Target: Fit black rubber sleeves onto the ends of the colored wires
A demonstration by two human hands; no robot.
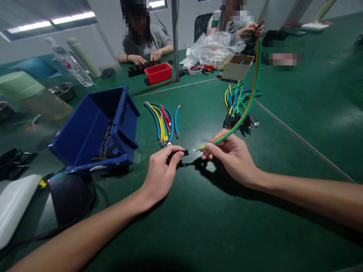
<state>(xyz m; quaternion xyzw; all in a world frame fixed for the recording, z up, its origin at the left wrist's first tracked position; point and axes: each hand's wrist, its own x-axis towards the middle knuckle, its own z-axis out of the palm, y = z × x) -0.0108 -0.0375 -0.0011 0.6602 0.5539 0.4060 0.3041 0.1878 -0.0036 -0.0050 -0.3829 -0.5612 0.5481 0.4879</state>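
Note:
My left hand [163, 172] pinches a short black sleeve [185, 152] between thumb and fingers. In my right hand [231, 153] is a green-and-yellow wire [246, 113], gripped close to its metal terminal [194, 150]. The terminal's tip points at the sleeve's end and lies at or very near it; whether it is inside I cannot tell. From my right hand the wire arcs up and away, its far end high near a co-worker's hands. Beyond my left hand lies a row of short blue, yellow, green and red wires [162, 122] with metal terminals.
A blue bin [93, 128] holding black sleeves stands at left. Bundled wires with black ends [236, 102] lie at the back right. Farther off are a red tray [159, 73], a cardboard box [237, 68], a metal pole [175, 45], plastic bags [214, 49] and two seated people.

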